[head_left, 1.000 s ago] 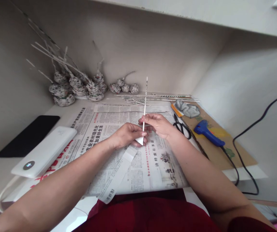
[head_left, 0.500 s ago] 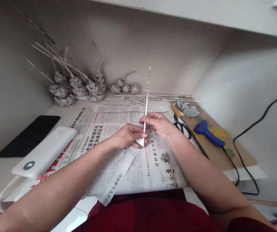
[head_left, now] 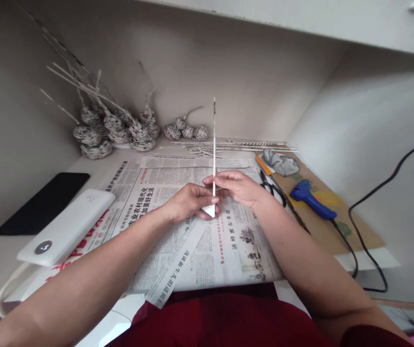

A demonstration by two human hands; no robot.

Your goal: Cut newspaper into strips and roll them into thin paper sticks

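Observation:
A thin rolled newspaper stick (head_left: pixel 214 144) stands nearly upright between my hands, in the middle of the head view. My left hand (head_left: pixel 192 201) pinches its lower end, where a newspaper strip (head_left: pixel 181 260) joins it and trails down towards my lap. Just above, my right hand (head_left: pixel 233 187) has its thumb and fingers closed round the stick. The fingertips behind the stick are partly hidden. Both hands hover over printed newspaper sheets (head_left: pixel 207 270) spread across the table.
Several woven paper gourds (head_left: pixel 142 137) stand at the back left, and more paper sticks (head_left: pixel 264 144) lie along the wall. A white power bank (head_left: pixel 69 224) sits beside a black phone-like slab (head_left: pixel 44 202). Scissors (head_left: pixel 273 190), a grey cloth (head_left: pixel 281 162) and a blue glue gun (head_left: pixel 311 198) lie right.
The stick has swung a little to the left and now stands more upright. My right fingers have shifted slightly left with it. The strip's angle has barely changed.

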